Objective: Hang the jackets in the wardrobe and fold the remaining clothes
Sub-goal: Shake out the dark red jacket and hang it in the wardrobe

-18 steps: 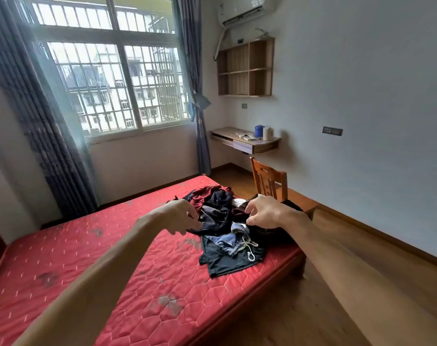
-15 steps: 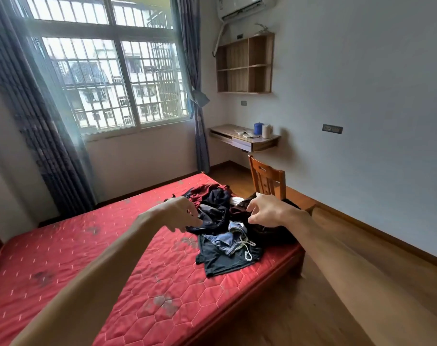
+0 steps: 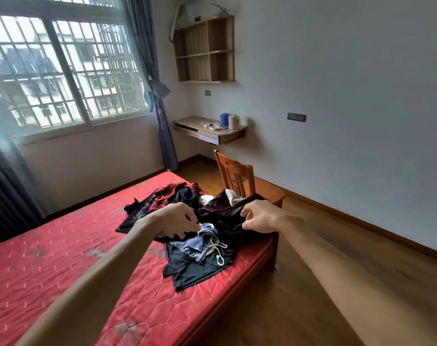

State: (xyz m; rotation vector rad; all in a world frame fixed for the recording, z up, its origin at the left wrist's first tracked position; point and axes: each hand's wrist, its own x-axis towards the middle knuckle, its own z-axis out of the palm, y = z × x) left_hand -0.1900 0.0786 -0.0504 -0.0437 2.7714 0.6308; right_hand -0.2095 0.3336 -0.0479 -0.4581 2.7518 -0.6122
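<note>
Closest in, two bare forearms reach out over the red mattress point(image 3: 62, 258), which fills the lower left, with wooden floor point(image 3: 262, 308) on the right. At the mattress's near right edge lies a black T-shirt point(image 3: 195, 268), spread out flat. A crumpled denim piece point(image 3: 200, 245) sits on top of it, its white drawstring point(image 3: 218, 248) trailing over the black cloth.

Just above that, the left hand point(image 3: 180, 223) hangs with its fingers curled down, the tips right at the denim's upper edge. From this angle I can't tell whether it actually has hold of the cloth. The right hand point(image 3: 260, 219) is clearer: thumb and curled fingers pinch the edge of a dark garment point(image 3: 222, 218), black with a maroon sheen, bunched at the mattress's right side.

Behind both hands is the rest of the pile of clothes point(image 3: 187, 198), unfolded and heaped at the mattress's far right corner, including a maroon garment point(image 3: 166, 194) and a bit of white cloth point(image 3: 231, 196).

Just past the pile stands a wooden chair point(image 3: 235, 178), its back toward the bed. Further off, a wall-mounted desk point(image 3: 210, 132) carries a blue container point(image 3: 224, 119) and a white one point(image 3: 233, 121) side by side. Above it hangs an open wooden wall shelf point(image 3: 205, 49). On the far left there's a barred window point(image 3: 62, 71) with a blue-grey curtain point(image 3: 152, 71) beside it.
</note>
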